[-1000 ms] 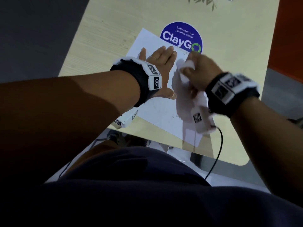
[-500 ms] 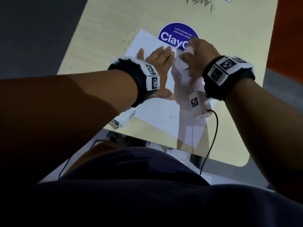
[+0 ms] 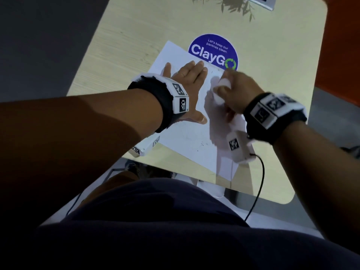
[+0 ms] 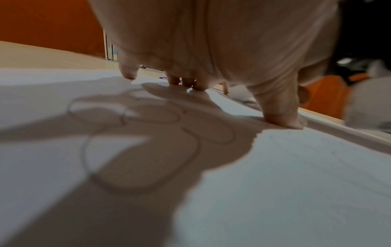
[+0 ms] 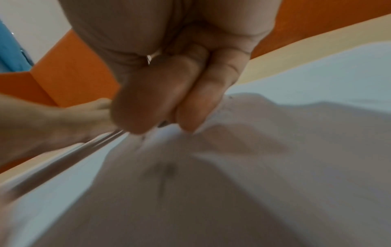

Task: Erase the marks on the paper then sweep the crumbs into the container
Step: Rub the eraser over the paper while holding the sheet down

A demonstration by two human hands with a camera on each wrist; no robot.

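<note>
A white paper (image 3: pixel 185 133) lies on the pale wooden table (image 3: pixel 146 26). My left hand (image 3: pixel 187 75) lies flat on its far half with fingers straight, pressing it down. Looping pencil marks (image 4: pixel 139 150) show under that palm in the left wrist view, where its fingertips (image 4: pixel 184 83) touch the paper (image 4: pixel 296 183). My right hand (image 3: pixel 224 84) grips a white eraser (image 3: pixel 226 82) against the paper's far right part, just right of the left fingers. Its curled fingers (image 5: pixel 169 108) hide the eraser in the right wrist view. Dark crumbs (image 3: pixel 200 148) speckle the near part of the paper.
A round blue ClayGo sticker (image 3: pixel 213 51) sits just beyond the paper. A black cable (image 3: pixel 259 182) hangs from my right wrist past the table's near edge. A clear pale thing (image 3: pixel 210 190) shows below that edge. An orange wall (image 3: pixel 346 55) stands to the right.
My right hand pushed the eraser away toward the sticker, then drew it back nearer. The left hand has stayed flat on the paper.
</note>
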